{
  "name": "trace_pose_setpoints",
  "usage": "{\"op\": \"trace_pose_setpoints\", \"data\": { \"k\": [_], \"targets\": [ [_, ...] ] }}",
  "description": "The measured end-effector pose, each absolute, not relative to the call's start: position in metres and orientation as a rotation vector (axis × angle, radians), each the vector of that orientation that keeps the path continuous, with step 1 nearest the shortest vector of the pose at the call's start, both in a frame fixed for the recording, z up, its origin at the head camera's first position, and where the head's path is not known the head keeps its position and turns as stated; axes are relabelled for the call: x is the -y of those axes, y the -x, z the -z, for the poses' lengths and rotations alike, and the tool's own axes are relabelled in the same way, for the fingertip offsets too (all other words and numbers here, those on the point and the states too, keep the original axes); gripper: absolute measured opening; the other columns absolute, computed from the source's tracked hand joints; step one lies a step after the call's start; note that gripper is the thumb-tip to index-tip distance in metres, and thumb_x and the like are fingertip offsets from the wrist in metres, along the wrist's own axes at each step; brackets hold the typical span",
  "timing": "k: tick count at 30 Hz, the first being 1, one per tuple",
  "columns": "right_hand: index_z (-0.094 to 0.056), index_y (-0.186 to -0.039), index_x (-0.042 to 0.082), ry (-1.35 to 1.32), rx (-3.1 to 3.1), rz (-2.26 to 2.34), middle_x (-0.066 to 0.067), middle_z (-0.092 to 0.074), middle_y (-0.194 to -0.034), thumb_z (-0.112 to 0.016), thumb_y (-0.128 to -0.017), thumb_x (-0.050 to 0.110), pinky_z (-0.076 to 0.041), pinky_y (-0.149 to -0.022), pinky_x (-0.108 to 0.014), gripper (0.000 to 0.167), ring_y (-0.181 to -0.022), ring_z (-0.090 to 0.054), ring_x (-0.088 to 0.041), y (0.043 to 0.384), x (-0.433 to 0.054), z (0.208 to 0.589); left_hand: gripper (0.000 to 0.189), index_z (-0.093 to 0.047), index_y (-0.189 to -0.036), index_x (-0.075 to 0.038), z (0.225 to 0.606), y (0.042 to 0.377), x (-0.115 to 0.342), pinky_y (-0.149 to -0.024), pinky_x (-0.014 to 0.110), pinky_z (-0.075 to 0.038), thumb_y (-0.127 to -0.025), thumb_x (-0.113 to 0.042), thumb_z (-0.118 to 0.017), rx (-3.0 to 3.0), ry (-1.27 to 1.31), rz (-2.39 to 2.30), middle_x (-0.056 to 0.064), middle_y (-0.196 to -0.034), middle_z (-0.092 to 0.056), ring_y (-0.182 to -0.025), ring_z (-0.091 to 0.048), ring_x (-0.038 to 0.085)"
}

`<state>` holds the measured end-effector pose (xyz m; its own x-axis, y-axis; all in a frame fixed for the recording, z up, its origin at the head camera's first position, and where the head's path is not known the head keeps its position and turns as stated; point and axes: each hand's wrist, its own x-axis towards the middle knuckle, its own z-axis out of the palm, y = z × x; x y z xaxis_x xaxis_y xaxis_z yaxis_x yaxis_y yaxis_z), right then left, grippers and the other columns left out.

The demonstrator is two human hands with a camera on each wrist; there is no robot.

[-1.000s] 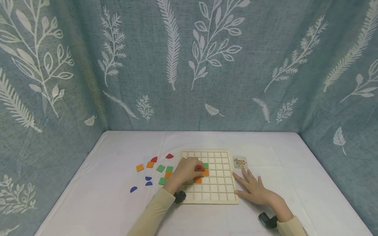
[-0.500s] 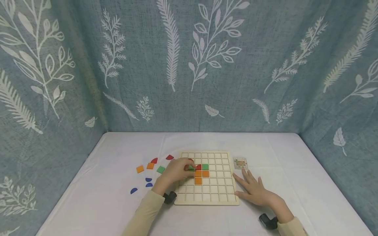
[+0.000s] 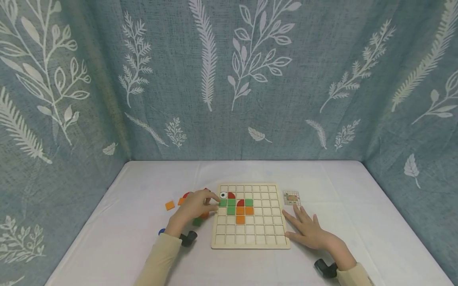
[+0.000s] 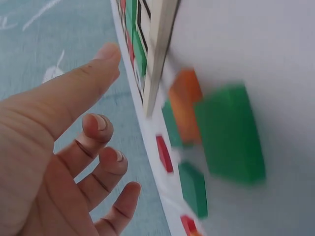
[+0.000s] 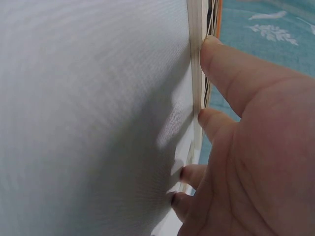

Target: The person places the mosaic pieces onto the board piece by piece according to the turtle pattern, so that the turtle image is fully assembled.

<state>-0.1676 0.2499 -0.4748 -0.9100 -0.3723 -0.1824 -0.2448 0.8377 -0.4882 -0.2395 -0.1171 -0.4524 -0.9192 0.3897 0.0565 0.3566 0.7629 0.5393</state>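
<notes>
Grid board part filled, coloured tiles seated far-left; loose pieces unplaced, left of it; left hand by left edge, thumb and fingers parted, empty; right hand spread, touching right edge.

Head view looks forward, down — both wrist views, close in, share the board

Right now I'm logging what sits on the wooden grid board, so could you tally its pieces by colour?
Green pieces: 4
Orange pieces: 3
Red pieces: 2
White piece with a black dot: 1
Total on the board: 10
</notes>
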Motion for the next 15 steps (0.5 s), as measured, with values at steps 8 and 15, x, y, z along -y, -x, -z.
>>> {"op": "trace_pose_setpoints", "data": {
  "k": [8,15],
  "targets": [
    [-0.027,-0.146,0.018,0.461,-2.749,0.676,-0.025,-0.005,-0.152,-0.049,-0.089,0.050,0.007,-0.098,-0.070,0.069,-0.137,0.003,-0.047,0.168,-0.251,0.475,0.024,-0.071,-0.100,-0.020,0.450,0.245,0.144,-0.059,0.028,-0.027,-0.077,-0.026,-0.074,-2.962,-0.561,-0.767,-0.005,-0.068,-0.045,-0.058,-0.036,0.012],
    [-0.027,-0.146,0.018,0.465,-2.752,0.666,-0.025,-0.005,-0.152,-0.049,-0.089,0.049,0.007,-0.098,-0.070,0.069,-0.138,0.003,-0.047,0.169,-0.251,0.476,0.022,-0.072,-0.098,-0.019,0.450,0.246,0.164,-0.064,0.031,-0.028,-0.076,-0.022,-0.075,-2.961,-0.506,-0.717,-0.005,-0.071,-0.047,-0.066,-0.040,0.012]
  ]
}}
